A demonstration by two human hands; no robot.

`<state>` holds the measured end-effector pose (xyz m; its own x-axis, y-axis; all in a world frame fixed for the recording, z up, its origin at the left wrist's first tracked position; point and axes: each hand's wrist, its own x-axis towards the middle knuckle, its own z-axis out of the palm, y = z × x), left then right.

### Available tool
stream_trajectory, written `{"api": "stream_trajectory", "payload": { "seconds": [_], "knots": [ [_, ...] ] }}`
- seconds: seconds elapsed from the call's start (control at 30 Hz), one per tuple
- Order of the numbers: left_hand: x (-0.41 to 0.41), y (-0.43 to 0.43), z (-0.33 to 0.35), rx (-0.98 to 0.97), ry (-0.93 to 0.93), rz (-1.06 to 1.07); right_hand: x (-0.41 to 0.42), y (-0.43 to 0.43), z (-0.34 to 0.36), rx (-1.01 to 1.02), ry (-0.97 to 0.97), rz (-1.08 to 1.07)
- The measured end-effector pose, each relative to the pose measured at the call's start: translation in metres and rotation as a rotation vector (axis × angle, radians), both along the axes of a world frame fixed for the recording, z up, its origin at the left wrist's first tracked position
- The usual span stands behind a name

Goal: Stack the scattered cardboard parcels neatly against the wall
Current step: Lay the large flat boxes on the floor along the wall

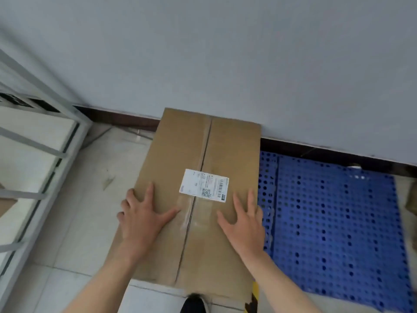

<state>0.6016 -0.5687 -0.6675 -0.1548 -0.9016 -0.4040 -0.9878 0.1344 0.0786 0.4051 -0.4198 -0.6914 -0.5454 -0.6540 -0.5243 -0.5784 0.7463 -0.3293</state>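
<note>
A large brown cardboard parcel [180, 159] lies in front of me with its far end against the grey wall [225, 53]. A taped seam runs down its top and a white shipping label [204, 185] sits across that seam. My left hand [144, 214] rests flat on the parcel's top near its left edge, fingers spread. My right hand [243, 219] lies flat near the right edge, fingers spread too. Neither hand grips anything.
A blue perforated plastic pallet [334, 218] lies on the floor to the right of the parcel, along the wall. A grey metal shelf frame [45, 136] stands at the left. A dark shoe tip [194, 304] shows below the parcel. Pale floor tiles [94, 211] lie between shelf and parcel.
</note>
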Motion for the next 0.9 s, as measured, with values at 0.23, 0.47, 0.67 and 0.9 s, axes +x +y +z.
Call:
{"api": "stream_trajectory", "payload": {
  "seconds": [0.23,0.47,0.67,0.9],
  "knots": [
    [0.017,0.007,-0.082,-0.066,0.044,0.031,0.009,-0.003,-0.061,0.056,0.032,0.037],
    [-0.063,0.059,-0.005,0.097,0.029,-0.105,-0.044,0.032,0.019,0.075,-0.099,0.165],
    [-0.231,0.13,0.125,0.252,0.249,-0.351,-0.134,0.112,0.163,-0.122,-0.026,-0.211],
    [-0.45,0.272,0.247,0.276,0.528,-0.623,-0.289,0.256,0.281,-0.453,0.19,-0.627]
  ]
}}
